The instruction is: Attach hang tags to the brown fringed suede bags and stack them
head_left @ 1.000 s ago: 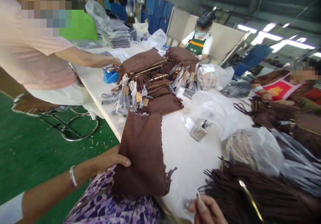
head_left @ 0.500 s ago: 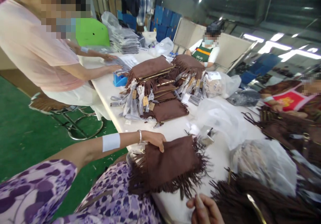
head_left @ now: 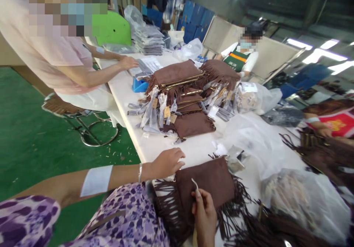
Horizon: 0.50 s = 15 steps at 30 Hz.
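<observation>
Pouch (head_left: pixel 211 178), brown and fringed, lies at the near edge of the white table (head_left: pixel 148 143), and my right hand (head_left: pixel 206 212) is right over its near side, closer to its middle than my left. I judge its long axis to run from left to right, its right end slanting a little away from me (my own hand covers part of the near edge, so the true shape is hard to be sure of). The fringe (head_left: pixel 167 199) splays out from its left end and from its right end, both slanting back toward me; I cannot tell where its zip is.

Between thumb and finger of that right hand I pinch a pale sliver (head_left: pixel 195 183), its tip pointing away across the pouch; whether I touch the leather I cannot tell. My left hand (head_left: pixel 165 163) hangs at the pouch's far left corner, fingers loosely bent and apart, with nothing that I can see in them.

Beyond the pouch is a stack of brown bags (head_left: pixel 179 73), with plastic-wrapped straps (head_left: pixel 153 110) at its left. To the right of the pouch sits a clear plastic bag (head_left: pixel 304 199). Beyond it to the left, past the stack, rests a co-worker's hand (head_left: pixel 128 63).
</observation>
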{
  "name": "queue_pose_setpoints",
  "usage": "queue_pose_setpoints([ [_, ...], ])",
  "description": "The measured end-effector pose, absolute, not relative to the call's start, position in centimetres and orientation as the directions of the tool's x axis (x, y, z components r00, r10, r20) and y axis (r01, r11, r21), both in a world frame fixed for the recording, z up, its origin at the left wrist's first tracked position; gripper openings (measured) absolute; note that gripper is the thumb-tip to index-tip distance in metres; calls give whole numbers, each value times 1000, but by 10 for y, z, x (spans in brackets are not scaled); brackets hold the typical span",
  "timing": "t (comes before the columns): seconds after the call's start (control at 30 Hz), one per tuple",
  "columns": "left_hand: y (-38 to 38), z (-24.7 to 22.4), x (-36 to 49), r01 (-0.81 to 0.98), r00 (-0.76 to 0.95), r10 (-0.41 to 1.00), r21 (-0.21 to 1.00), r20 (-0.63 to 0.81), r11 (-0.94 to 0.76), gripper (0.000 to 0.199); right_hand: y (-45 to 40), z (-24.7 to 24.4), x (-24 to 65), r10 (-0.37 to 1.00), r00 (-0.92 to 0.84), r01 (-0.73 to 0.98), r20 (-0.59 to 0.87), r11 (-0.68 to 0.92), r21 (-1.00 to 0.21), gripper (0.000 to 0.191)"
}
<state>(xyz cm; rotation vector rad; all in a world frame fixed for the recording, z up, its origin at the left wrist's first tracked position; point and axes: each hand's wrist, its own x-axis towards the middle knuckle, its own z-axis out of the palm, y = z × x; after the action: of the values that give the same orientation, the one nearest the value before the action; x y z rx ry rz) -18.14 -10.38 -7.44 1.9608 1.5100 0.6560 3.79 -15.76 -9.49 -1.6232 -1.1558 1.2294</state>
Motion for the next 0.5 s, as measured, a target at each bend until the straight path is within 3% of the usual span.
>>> queue_pose_setpoints([
  [0.1, -142, -88, -198, 763, 367, 929, 554, 54, -333, 29, -158, -99, 39, 972, 147, 371, -184, -227, -901, 19],
  [0.2, -157, -99, -197, 813, 380, 925, 487, -29, -319, 18, -157, -91, 35, 978, 72, 494, -198, -207, -845, 22],
  [0.27, -154, -98, -196, 794, 374, 924, 542, -79, -275, 15, -155, -81, 28, 981, 3, 534, -194, -165, -829, 25],
  [0.37, -141, -90, -203, 667, 432, 889, 717, -152, -201, 13, -153, -69, 16, 979, -149, 536, -137, -36, -844, 20],
  [0.5, -134, -84, -223, 385, 484, 778, 896, -402, 223, 11, -148, -69, 8, 944, -298, 530, -145, 37, -847, 12],
])
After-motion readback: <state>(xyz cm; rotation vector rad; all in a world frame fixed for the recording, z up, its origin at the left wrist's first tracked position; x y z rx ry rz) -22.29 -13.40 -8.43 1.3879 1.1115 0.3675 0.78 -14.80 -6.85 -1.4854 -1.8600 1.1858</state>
